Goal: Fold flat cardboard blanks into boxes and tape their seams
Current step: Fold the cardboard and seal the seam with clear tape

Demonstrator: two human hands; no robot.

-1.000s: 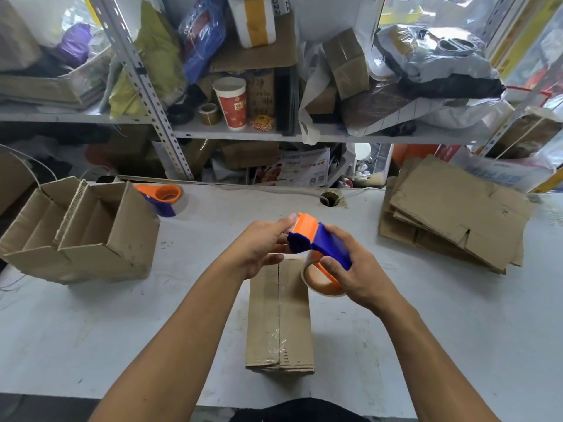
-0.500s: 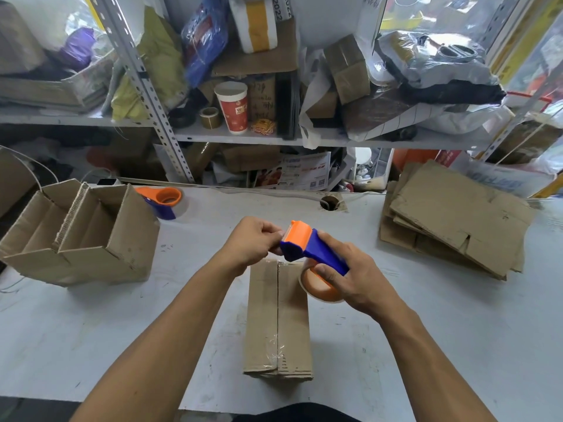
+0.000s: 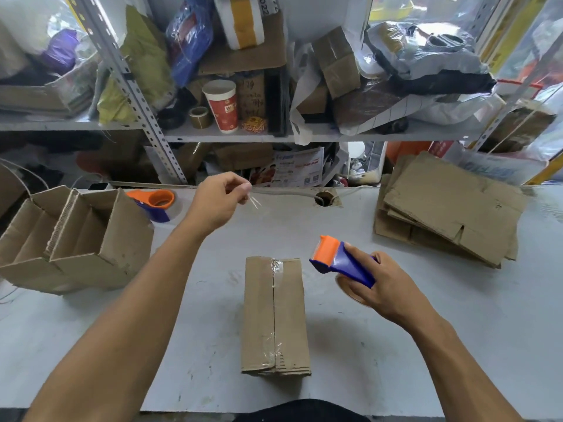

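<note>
Above the desk (image 3: pixel 457 345), left hand (image 3: pixel 217 199) has pulled away, pinching a tape scrap (image 3: pixel 254 203). Right hand (image 3: pixel 382 287), still gripping the tape dispenser (image 3: pixel 341 261), moved right, uncovering the box (image 3: pixel 274 315).

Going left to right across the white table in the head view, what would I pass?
Open folded boxes → spare tape dispenser → left hand pinching a clear tape strip → taped box → right hand holding the blue and orange tape dispenser → stack of flat cardboard blanks.
</note>
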